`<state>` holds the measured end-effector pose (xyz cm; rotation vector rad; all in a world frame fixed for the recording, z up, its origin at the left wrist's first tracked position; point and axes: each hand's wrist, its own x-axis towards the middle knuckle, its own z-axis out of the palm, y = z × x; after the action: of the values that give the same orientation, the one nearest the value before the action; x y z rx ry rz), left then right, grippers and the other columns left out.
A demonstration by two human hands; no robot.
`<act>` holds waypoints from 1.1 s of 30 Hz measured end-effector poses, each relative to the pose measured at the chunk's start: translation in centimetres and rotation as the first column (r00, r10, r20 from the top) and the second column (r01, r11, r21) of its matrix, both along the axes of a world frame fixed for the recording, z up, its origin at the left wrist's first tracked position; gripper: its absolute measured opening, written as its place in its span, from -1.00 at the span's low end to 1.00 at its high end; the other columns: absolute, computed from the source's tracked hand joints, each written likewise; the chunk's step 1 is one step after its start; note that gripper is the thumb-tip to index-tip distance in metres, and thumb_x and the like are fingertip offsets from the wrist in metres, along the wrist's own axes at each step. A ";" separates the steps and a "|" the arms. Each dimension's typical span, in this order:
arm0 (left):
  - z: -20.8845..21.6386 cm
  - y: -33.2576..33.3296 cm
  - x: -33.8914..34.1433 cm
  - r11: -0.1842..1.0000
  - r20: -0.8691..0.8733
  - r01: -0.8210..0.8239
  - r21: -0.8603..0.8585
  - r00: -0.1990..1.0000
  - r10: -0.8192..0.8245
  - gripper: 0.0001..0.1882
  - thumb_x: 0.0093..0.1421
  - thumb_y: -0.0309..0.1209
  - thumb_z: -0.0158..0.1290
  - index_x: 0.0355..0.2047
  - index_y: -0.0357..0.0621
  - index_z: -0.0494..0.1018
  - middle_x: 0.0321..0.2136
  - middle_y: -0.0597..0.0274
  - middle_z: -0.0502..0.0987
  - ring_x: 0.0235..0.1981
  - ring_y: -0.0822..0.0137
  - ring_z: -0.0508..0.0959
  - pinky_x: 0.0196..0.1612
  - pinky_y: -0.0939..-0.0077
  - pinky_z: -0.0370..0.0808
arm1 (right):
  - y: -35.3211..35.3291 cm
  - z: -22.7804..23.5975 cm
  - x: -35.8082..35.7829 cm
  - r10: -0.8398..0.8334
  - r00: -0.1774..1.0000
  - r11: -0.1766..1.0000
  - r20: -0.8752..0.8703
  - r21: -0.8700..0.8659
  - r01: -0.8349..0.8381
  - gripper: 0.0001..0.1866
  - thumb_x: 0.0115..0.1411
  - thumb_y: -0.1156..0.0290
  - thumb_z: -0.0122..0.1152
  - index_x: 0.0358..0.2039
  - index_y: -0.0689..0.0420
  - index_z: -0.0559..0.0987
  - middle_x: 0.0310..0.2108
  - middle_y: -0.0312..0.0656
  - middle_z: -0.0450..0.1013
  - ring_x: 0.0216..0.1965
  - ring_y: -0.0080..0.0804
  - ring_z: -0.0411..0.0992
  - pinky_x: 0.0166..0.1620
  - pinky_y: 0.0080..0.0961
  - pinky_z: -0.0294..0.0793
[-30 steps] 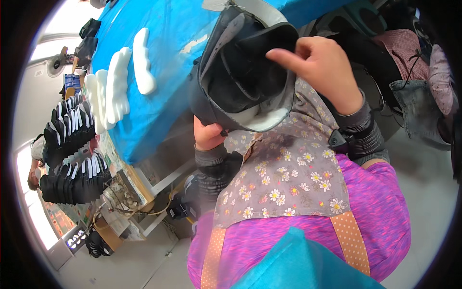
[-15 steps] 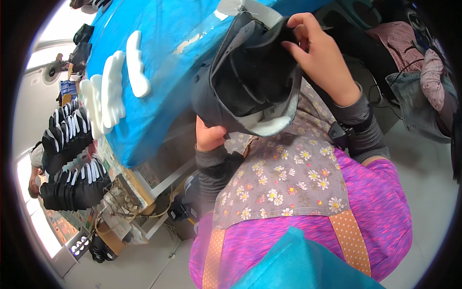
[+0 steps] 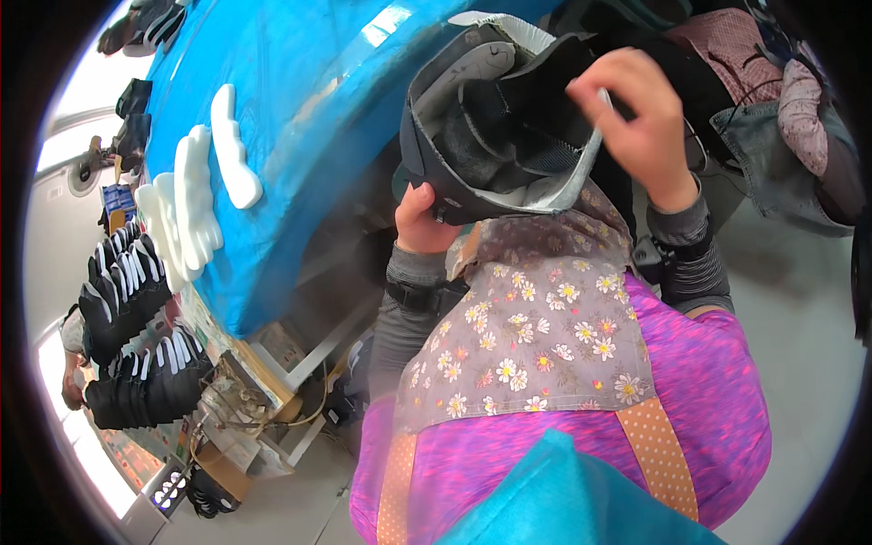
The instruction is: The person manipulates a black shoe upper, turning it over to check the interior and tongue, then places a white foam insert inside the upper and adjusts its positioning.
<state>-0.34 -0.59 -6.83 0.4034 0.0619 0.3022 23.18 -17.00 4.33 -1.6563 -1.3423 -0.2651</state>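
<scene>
A dark shoe upper with a grey and black lining is held in front of my apron, its wide opening turned up toward me. My left hand grips its lower left side, the thumb lying on the outside and the other fingers hidden beneath. Beside the upper's right edge is my right hand, bent and smeared by motion. Whether its fingertips touch that edge cannot be made out. Pale rough material shows along the upper's far rim.
Several white wavy-edged foam pieces lie on the blue-covered table to the left. Rows of black shoe parts with white inner pieces stand beyond its near corner. Another person's patterned sleeve is at the right.
The upper has tipped, showing more of its inside lining. My right hand has moved right and slightly down, off the far rim; my left hand has shifted slightly right and up with the upper.
</scene>
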 end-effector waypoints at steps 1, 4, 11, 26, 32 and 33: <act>0.8 -0.4 0.5 0.999 -0.033 -0.022 0.037 0.999 0.023 -0.22 0.20 -0.27 0.09 0.37 -0.26 0.07 0.28 0.00 0.31 0.28 0.01 0.36 0.31 0.08 0.31 | -0.3 0.4 -1.1 0.158 0.985 0.982 -0.076 -0.096 -0.165 -0.89 0.10 0.43 0.38 -0.44 0.19 0.63 -0.40 -0.18 0.53 -0.32 -0.22 0.49 -0.24 -0.38 0.46; 1.3 -0.6 0.7 0.997 -0.069 0.030 0.070 0.997 -0.025 -0.21 0.18 -0.29 0.12 0.35 -0.28 0.08 0.26 0.00 0.33 0.25 0.05 0.39 0.30 0.11 0.34 | 0.6 -1.2 -3.4 0.267 0.959 0.941 -0.094 -0.187 -0.281 -0.79 0.09 0.32 0.41 -0.36 0.19 0.65 -0.36 -0.16 0.56 -0.28 -0.18 0.51 -0.18 -0.33 0.50; 1.3 -0.4 0.9 0.966 -0.203 0.020 0.258 0.979 0.034 -0.25 0.19 -0.36 0.16 0.33 -0.29 0.13 0.19 0.05 0.41 0.17 0.15 0.46 0.25 0.22 0.39 | 1.0 -2.6 -5.0 0.267 0.917 0.898 -0.296 -0.269 -0.349 -0.80 0.14 0.38 0.33 -0.45 0.24 0.54 -0.47 -0.08 0.46 -0.38 -0.03 0.46 -0.31 -0.28 0.45; -2.2 -1.4 0.8 0.972 -0.286 0.167 0.163 0.951 -0.116 -0.26 0.17 -0.30 0.27 0.28 -0.25 0.21 0.16 0.10 0.44 0.18 0.16 0.45 0.25 0.19 0.38 | 1.7 -7.8 -3.2 -0.203 -0.053 0.866 -0.978 -0.153 -0.477 -0.80 0.24 0.32 0.28 -0.52 0.03 0.53 -0.62 -0.54 0.33 -0.62 -0.76 0.25 -0.52 -0.73 0.19; -1.5 -1.7 1.3 0.975 -0.295 0.142 0.174 0.952 -0.086 -0.23 0.17 -0.27 0.27 0.30 -0.23 0.19 0.17 0.09 0.42 0.19 0.12 0.45 0.26 0.14 0.38 | -0.2 -4.8 -2.5 -0.126 0.077 0.780 -0.989 -0.147 -0.608 -0.56 0.37 0.04 0.13 -0.11 0.22 0.60 -0.28 -0.42 0.52 -0.24 -0.68 0.42 -0.17 -0.67 0.39; -1.7 -1.7 1.2 0.977 -0.299 0.144 0.157 0.950 -0.091 -0.23 0.16 -0.28 0.27 0.30 -0.23 0.19 0.17 0.09 0.42 0.19 0.12 0.44 0.26 0.14 0.38 | -0.6 -4.7 -2.5 -0.071 0.018 0.766 -0.997 -0.066 -0.639 -0.46 0.39 -0.01 0.09 -0.03 0.29 0.57 -0.20 -0.38 0.54 -0.16 -0.63 0.43 -0.08 -0.64 0.41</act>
<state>0.88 -2.28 -8.50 0.6248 0.3001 0.1278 20.72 -17.57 -0.33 -1.2683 -0.5261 1.5044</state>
